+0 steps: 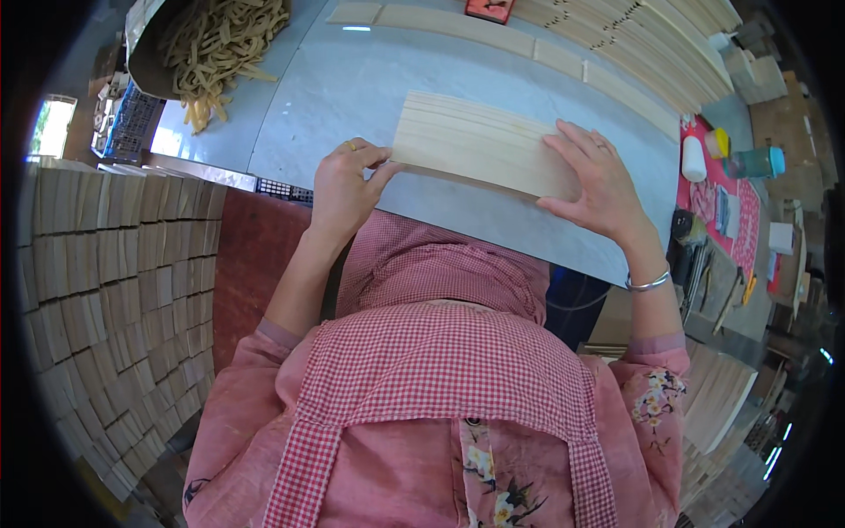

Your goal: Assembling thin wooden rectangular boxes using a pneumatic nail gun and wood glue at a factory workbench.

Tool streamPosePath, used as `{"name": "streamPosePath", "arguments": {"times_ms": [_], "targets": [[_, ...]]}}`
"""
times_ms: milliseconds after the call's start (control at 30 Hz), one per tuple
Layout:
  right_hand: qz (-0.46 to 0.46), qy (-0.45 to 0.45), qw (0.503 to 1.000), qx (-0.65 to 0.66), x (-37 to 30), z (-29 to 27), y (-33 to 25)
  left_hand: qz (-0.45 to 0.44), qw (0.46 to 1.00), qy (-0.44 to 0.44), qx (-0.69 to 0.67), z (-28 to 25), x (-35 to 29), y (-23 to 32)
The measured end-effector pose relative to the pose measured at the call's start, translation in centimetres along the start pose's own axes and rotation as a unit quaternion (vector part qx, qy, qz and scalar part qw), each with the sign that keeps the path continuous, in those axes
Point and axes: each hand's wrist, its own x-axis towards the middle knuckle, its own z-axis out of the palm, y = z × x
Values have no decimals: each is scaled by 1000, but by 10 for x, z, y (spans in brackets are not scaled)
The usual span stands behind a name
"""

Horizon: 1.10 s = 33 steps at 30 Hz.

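Note:
A bundle of pale, thin wooden slats (pixel 480 141) lies on the light table in front of me, with layered edges showing along its far side. My left hand (pixel 348 185) pinches the near left corner of the slats between thumb and forefinger. At the opposite end, my right hand (pixel 598 180) spans the slats, its thumb on the near edge and its fingers over the far side. The undersides of the slats are hidden.
A row of flat wooden strips (pixel 458 25) lies along the table's far side. Behind it are stacked slats (pixel 616 35) and a phone (pixel 489 9). A container of rubber bands (pixel 220 44) stands far left, stacked wood blocks (pixel 114 264) at left, and a white bottle (pixel 694 158) at right.

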Motion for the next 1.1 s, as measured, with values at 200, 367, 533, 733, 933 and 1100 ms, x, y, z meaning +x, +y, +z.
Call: {"name": "streamPosePath", "arguments": {"times_ms": [200, 367, 533, 733, 933, 1100], "targets": [[10, -14, 1000, -1, 1, 5, 1, -1, 1000, -3, 18, 0, 2, 1], [20, -37, 999, -4, 7, 3, 1, 14, 999, -3, 35, 0, 4, -1], [25, -46, 999, -1, 11, -1, -3, 32, 998, 3, 46, -4, 2, 2], [22, -54, 998, 34, 14, -1, 4, 36, 997, 15, 60, -1, -1, 6], [-33, 66, 996, -41, 2, 11, 6, 41, 998, 8, 52, 2, 2, 4], [137, 230, 947, 176, -39, -1, 11, 37, 999, 9, 39, -2, 1, 4]]}}
